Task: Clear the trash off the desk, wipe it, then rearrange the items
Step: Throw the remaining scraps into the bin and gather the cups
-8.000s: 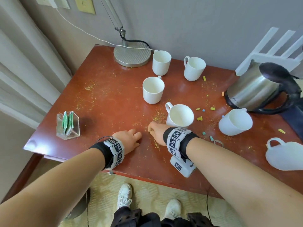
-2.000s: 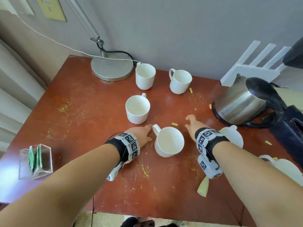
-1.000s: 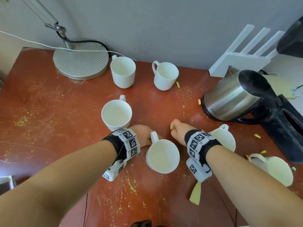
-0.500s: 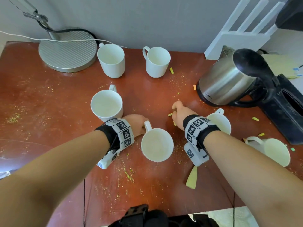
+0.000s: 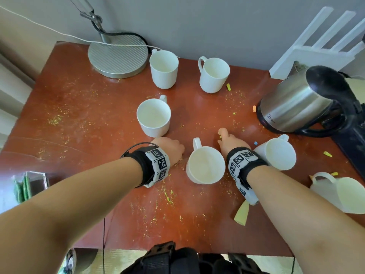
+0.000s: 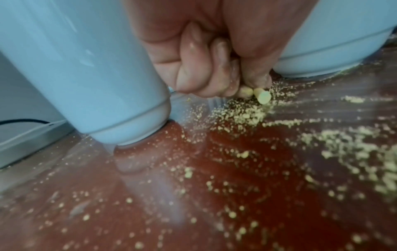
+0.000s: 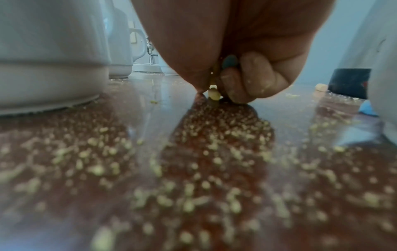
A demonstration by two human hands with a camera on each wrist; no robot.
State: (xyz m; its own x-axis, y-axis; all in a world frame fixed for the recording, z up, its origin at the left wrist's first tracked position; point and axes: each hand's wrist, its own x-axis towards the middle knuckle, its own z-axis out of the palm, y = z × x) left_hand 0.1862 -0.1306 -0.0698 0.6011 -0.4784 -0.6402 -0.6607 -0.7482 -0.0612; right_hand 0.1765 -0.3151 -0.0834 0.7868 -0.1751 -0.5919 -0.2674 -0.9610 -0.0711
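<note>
On the red-brown desk (image 5: 88,119) lie yellow crumbs and small coloured scraps. My left hand (image 5: 169,148) rests on the desk left of the near white mug (image 5: 205,165), curled into a fist around yellow scraps (image 6: 261,96) that stick out under the fingers (image 6: 193,76). My right hand (image 5: 231,142) is right of that mug's handle, pinching a small yellow scrap (image 7: 213,95) against the desk, with a teal piece (image 7: 229,62) held in the fist. More scraps lie by the far mug (image 5: 228,87), by the kettle (image 5: 254,108) and at the right (image 5: 327,154).
Three upright white mugs (image 5: 154,117) (image 5: 164,69) (image 5: 214,75) stand ahead, two more lie tipped at the right (image 5: 276,152) (image 5: 343,191). A steel kettle (image 5: 296,101) sits on the right, a lamp base (image 5: 118,55) at the back left, a clear sachet holder (image 5: 29,186) at the left edge.
My right hand has slid forward and right past the near mug and closed on a yellow scrap. The left hand stays fisted beside the mug. The camera has tilted.
</note>
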